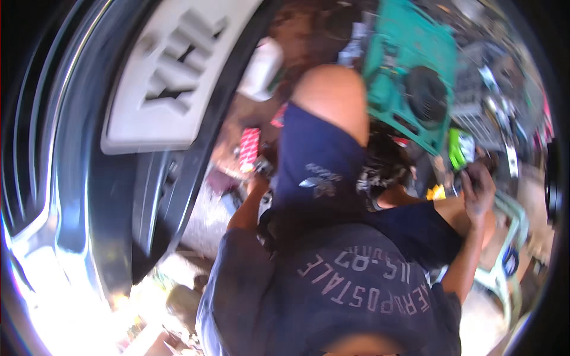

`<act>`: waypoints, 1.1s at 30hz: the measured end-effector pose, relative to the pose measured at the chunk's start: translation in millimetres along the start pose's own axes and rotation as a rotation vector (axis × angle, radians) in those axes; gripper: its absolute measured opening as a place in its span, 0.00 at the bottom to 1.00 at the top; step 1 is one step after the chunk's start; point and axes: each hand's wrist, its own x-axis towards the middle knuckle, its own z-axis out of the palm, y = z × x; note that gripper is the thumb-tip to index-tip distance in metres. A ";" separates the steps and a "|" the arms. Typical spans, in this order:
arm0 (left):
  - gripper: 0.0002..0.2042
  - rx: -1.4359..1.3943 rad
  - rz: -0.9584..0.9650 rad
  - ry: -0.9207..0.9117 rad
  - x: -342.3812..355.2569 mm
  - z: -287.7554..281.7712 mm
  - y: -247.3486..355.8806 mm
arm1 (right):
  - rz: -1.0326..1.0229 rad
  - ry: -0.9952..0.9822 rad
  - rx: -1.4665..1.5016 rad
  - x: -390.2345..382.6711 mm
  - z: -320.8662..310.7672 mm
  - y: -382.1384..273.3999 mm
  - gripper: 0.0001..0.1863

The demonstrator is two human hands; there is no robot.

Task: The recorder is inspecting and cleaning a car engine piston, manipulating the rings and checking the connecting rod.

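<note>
I look down on my own dark blue shirt (350,285) and shorts, with one bare knee (329,95) raised. My left forearm reaches forward past the knee. My left hand (256,178) is mostly hidden beside a red and white patterned object (249,147), and its grip is blurred. Out to the right, my right hand (478,191) is closed in a fist around a dark handle (469,173). A bright green and white part (460,148) stands just above that fist.
A dark vehicle body with a light grey panel (172,71) fills the left side. A teal machine with a black round part (409,77) stands ahead right, a white jug (261,68) ahead. A pale green tubular frame (512,237) is at my right.
</note>
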 end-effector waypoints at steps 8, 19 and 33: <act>0.14 -0.615 0.253 -0.163 -0.7 -38.3 -76.2 | 0.361 0.129 -0.041 -5.8 -6.6 -6.7 0.10; 0.16 -1.185 0.809 -0.478 -186.8 -257.7 90.6 | 0.167 0.864 0.255 -86.3 -111.6 -5.6 0.16; 0.17 -0.551 1.079 -0.665 -208.1 -242.1 251.9 | 1.574 0.333 -0.024 -478.9 94.4 38.5 0.17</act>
